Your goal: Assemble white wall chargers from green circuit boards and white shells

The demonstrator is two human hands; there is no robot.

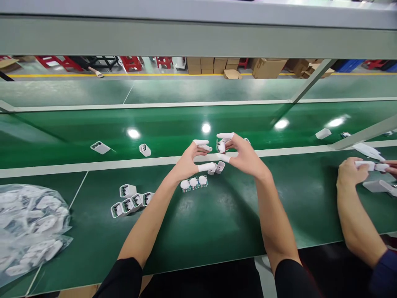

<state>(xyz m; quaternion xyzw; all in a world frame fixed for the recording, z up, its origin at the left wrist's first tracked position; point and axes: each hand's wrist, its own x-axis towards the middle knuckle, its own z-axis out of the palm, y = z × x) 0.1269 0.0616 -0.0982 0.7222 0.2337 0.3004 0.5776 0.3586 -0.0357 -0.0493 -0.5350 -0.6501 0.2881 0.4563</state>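
White finger cots cover several fingertips of both my hands. My left hand (pixel 190 160) is open above the bench's white edge strip, thumb and fingers apart. Its thumb tip overlaps one of two small white plastic housings (pixel 220 167); whether it touches cannot be made out. Facing it, my right hand (pixel 243 155) holds a small circuit board with a white round part (pixel 221 146) at its fingertips, partly hidden by the fingers. Just below, a row of circuit boards with white round discs (pixel 194 182) lies on the green bench.
Left of my forearm stand several open white housings (pixel 127 205) with parts inside. A clear bag of white parts (pixel 34 227) lies far left. Beyond the strip, a green belt (pixel 173 124) carries scattered housings (pixel 145 150). At right, a co-worker's hands (pixel 352 171) hold white parts.
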